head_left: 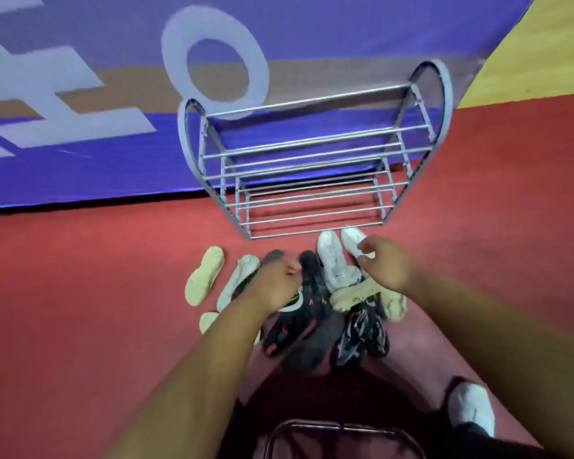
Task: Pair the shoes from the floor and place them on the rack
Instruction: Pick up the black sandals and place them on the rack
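An empty grey metal shoe rack (182, 134) stands on the red floor, tiers of bars facing me. In front of it lies a jumbled pile of shoes. Two white shoes (332, 260) lie nearest the rack. Cream soles (204, 276) face up at the left, a black shoe with red marks (289, 329) lies in the middle, and black patterned shoes (362, 332) are at the right. My left hand (275, 279) is curled down over a dark grey shoe (272, 256), hiding its grip. My right hand (385, 263) hovers with fingers apart at the right white shoe (352, 238).
A blue banner with large white letters (80, 160) lies behind and left of the rack. Yellow floor (544, 54) shows at the top right. My foot in a white shoe (471, 412) rests at the bottom right, and a dark metal frame (342, 427) sits at the bottom edge.
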`<action>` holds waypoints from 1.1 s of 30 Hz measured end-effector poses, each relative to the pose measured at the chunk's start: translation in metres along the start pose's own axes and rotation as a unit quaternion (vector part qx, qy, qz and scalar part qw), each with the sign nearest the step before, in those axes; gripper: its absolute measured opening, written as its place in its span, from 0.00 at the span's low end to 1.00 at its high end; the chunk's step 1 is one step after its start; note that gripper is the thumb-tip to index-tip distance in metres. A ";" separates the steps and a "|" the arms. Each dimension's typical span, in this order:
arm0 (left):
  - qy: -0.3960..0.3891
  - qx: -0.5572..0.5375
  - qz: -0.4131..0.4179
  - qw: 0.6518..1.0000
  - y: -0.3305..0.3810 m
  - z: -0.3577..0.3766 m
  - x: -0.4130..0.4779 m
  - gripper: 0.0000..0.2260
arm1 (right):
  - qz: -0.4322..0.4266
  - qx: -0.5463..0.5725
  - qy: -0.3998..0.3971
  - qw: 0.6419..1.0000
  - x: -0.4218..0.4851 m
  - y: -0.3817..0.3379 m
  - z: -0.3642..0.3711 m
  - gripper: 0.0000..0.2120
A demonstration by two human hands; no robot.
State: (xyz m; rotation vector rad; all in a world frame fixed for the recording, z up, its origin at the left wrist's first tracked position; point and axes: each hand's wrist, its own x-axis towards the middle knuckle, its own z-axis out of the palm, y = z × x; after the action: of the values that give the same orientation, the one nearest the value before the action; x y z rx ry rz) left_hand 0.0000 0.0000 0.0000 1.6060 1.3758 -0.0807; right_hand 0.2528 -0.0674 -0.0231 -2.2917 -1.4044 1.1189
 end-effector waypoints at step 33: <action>0.028 0.288 -0.055 0.956 -0.271 0.141 0.133 0.23 | -0.026 -0.226 -0.146 0.963 0.083 0.066 0.263 0.15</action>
State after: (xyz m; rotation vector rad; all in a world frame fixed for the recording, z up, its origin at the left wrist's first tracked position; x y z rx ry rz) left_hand -0.0926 -0.0348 -0.3177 2.0131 1.5759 -0.5505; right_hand 0.1315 -0.0808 -0.2789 -2.4329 -2.0011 1.2663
